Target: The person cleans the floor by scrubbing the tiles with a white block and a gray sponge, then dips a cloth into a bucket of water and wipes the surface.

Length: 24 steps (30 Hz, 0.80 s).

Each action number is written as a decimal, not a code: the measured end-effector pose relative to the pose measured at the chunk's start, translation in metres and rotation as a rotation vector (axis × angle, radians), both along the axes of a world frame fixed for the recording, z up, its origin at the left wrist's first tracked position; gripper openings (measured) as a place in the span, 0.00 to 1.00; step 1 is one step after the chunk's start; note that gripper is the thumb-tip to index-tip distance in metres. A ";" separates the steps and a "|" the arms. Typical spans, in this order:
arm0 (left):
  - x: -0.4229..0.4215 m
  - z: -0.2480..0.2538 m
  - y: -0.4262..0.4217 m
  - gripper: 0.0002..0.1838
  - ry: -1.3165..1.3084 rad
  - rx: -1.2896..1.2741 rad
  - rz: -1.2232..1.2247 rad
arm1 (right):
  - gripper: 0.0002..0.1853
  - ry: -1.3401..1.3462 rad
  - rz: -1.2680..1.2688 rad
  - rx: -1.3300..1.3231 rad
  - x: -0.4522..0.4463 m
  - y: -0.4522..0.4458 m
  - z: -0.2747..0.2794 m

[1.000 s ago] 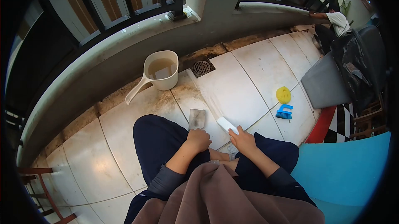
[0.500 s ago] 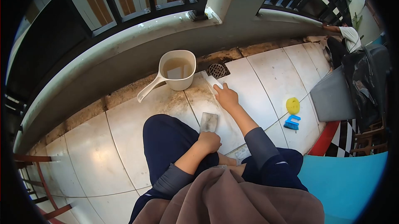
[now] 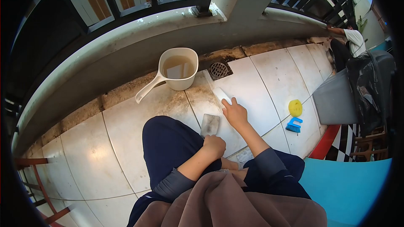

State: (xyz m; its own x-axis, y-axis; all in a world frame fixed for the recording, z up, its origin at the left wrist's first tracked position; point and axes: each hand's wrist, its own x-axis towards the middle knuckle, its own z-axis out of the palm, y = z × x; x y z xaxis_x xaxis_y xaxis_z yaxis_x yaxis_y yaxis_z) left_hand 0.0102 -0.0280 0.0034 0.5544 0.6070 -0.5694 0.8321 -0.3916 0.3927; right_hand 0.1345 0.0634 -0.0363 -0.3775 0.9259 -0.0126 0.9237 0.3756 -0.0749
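My right hand (image 3: 235, 114) is closed on a white, long, narrow tool (image 3: 221, 95); it looks like a scrubbing brush, but its underside is hidden. The tool lies against a white floor tile (image 3: 248, 88), just below the drain grate (image 3: 219, 70). My left hand (image 3: 213, 146), by my knee, is closed at the near end of a flat, grey-stained rectangular block (image 3: 210, 124), whose kind I cannot make out. Beyond the hands stands a white water dipper (image 3: 181, 84) of cloudy water, its handle pointing left. Brown dirt (image 3: 180, 100) stains the tiles near it.
A yellow sponge (image 3: 295, 108) and a blue brush (image 3: 294, 125) lie to the right. Past them stands a grey bin (image 3: 336, 100) with a black bag (image 3: 370, 88). A low wall (image 3: 139, 52) runs along the back. Another person (image 3: 353, 42) crouches at the far right.
My right hand has drawn the white tool toward me and slightly right, away from the drain grate. The left hand and its block have hardly moved.
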 end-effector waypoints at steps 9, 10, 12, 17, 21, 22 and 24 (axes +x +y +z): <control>-0.003 -0.009 0.003 0.17 -0.021 -0.051 0.051 | 0.17 0.008 -0.043 -0.008 -0.072 0.107 -0.009; -0.003 -0.009 0.003 0.16 -0.024 -0.051 0.053 | 0.17 0.021 0.001 0.011 -0.065 0.100 -0.010; -0.003 -0.009 0.003 0.16 -0.035 -0.049 0.061 | 0.18 0.030 -0.002 -0.029 -0.047 0.076 -0.004; 0.006 -0.014 -0.002 0.16 -0.029 0.001 0.023 | 0.18 -0.036 -0.038 -0.081 -0.017 0.017 0.000; 0.009 -0.013 -0.001 0.16 -0.026 -0.030 0.001 | 0.18 0.002 -0.032 -0.010 -0.035 0.042 -0.006; 0.009 -0.012 0.001 0.16 -0.029 -0.030 0.003 | 0.18 0.001 -0.044 -0.010 -0.043 0.056 -0.006; 0.006 -0.011 0.001 0.16 -0.032 -0.034 0.012 | 0.19 0.002 -0.064 -0.019 -0.058 0.081 -0.005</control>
State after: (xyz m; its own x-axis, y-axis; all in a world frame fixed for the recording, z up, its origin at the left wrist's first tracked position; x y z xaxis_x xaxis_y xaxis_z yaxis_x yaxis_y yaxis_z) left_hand 0.0160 -0.0272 -0.0077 0.5656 0.5939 -0.5721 0.8234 -0.3679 0.4321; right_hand 0.0763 0.1446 -0.0417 -0.3178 0.9477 -0.0294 0.9456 0.3145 -0.0834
